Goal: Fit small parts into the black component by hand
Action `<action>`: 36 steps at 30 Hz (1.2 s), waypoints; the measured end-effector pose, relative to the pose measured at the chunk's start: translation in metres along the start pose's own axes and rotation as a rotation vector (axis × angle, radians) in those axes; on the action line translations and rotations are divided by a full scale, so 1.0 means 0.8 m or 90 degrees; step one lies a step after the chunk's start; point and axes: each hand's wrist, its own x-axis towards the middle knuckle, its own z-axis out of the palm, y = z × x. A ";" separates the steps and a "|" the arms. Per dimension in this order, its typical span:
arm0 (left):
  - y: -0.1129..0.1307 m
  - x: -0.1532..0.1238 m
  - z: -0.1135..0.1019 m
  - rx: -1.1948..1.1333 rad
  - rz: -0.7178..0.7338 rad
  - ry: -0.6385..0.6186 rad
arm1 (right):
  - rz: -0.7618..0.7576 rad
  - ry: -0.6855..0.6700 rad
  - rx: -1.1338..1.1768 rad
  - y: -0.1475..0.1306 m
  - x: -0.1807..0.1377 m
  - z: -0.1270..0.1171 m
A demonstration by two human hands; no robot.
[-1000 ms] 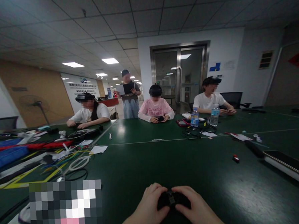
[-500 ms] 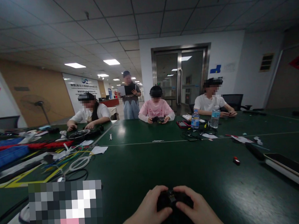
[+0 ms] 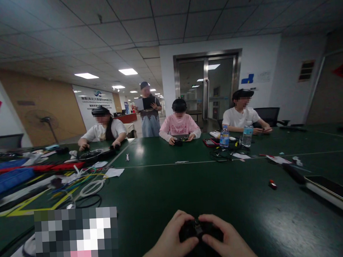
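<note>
Both of my hands meet at the bottom middle of the head view, over the dark green table [image 3: 169,190]. My left hand [image 3: 173,241] curls round the left side of a small black object [image 3: 197,230] and my right hand [image 3: 223,237] curls round its right side. The fingers of both hands are bent and closed on it. The object is dark, with a small pale part at its top middle; I cannot make out what it is. Its lower part is hidden by my hands.
Loose cables, white cable loops [image 3: 90,187] and blue trays [image 3: 7,179] crowd the left. Three seated people and a standing one are at the far side. Two water bottles [image 3: 224,136], a small red item [image 3: 272,184] and a dark flat device [image 3: 330,191] lie right.
My hands have stayed on the black object, with the fingers shifting slightly. The view has tipped a little, so the hands sit lower in the picture.
</note>
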 end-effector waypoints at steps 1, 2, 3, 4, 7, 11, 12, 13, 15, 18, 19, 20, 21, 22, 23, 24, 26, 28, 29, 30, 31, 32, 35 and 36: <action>0.000 0.000 0.000 0.002 0.004 0.001 | -0.001 -0.002 0.002 0.000 0.000 0.000; -0.001 0.000 0.000 0.005 0.005 0.000 | -0.001 -0.002 0.003 -0.001 0.001 0.001; -0.002 0.000 0.000 0.007 0.004 -0.002 | -0.002 -0.002 0.002 -0.002 0.001 0.001; -0.002 0.000 0.000 0.009 0.001 -0.003 | -0.002 -0.001 0.001 -0.002 0.001 0.000; -0.002 -0.001 0.000 0.002 -0.014 -0.006 | 0.004 -0.004 0.001 -0.004 0.000 -0.001; 0.000 -0.001 0.001 -0.036 -0.038 -0.003 | 0.014 -0.017 0.004 -0.006 -0.002 -0.003; 0.000 -0.001 0.002 -0.048 -0.039 0.000 | 0.016 -0.017 0.003 -0.007 -0.003 -0.004; 0.000 -0.001 0.002 -0.061 -0.038 0.003 | 0.018 -0.013 0.002 -0.008 -0.003 -0.004; 0.000 0.000 0.003 -0.092 -0.039 0.005 | 0.020 -0.002 0.002 -0.009 -0.003 -0.005; -0.001 0.003 0.002 -0.136 -0.048 -0.003 | 0.019 0.010 0.010 -0.011 0.000 -0.008; -0.002 0.004 0.001 -0.145 -0.049 -0.003 | 0.017 0.012 0.014 -0.010 0.002 -0.009; -0.002 0.004 0.000 -0.152 -0.049 -0.003 | 0.015 0.014 0.018 -0.010 0.003 -0.011; -0.002 0.005 -0.001 -0.160 -0.049 -0.001 | 0.014 0.015 0.019 -0.010 0.005 -0.012; -0.002 0.006 -0.002 -0.166 -0.049 0.000 | 0.013 0.015 0.018 -0.011 0.007 -0.013; -0.002 0.007 -0.003 -0.173 -0.050 0.001 | 0.014 0.012 0.016 -0.011 0.008 -0.015; -0.002 0.007 -0.005 -0.182 -0.052 0.000 | 0.015 0.007 0.012 -0.012 0.009 -0.016; -0.002 0.008 -0.007 -0.207 -0.062 -0.008 | 0.019 -0.002 0.006 -0.016 0.011 -0.018; -0.004 0.010 -0.007 -0.255 -0.079 -0.016 | 0.024 -0.015 0.008 -0.020 0.013 -0.020; -0.006 0.011 -0.007 -0.290 -0.084 -0.018 | 0.026 -0.021 0.011 -0.021 0.014 -0.021; -0.007 0.012 -0.005 -0.330 -0.094 -0.018 | 0.027 -0.025 0.015 -0.022 0.016 -0.022; -0.009 0.014 -0.003 -0.373 -0.100 -0.015 | 0.028 -0.029 0.020 -0.022 0.017 -0.023; -0.011 0.016 0.000 -0.415 -0.112 -0.010 | 0.026 -0.031 0.025 -0.021 0.019 -0.025; -0.010 0.025 0.008 -0.541 -0.222 0.027 | 0.019 -0.022 0.047 -0.018 0.025 -0.027; -0.007 0.028 0.010 -0.564 -0.240 0.038 | 0.017 -0.018 0.052 -0.018 0.027 -0.027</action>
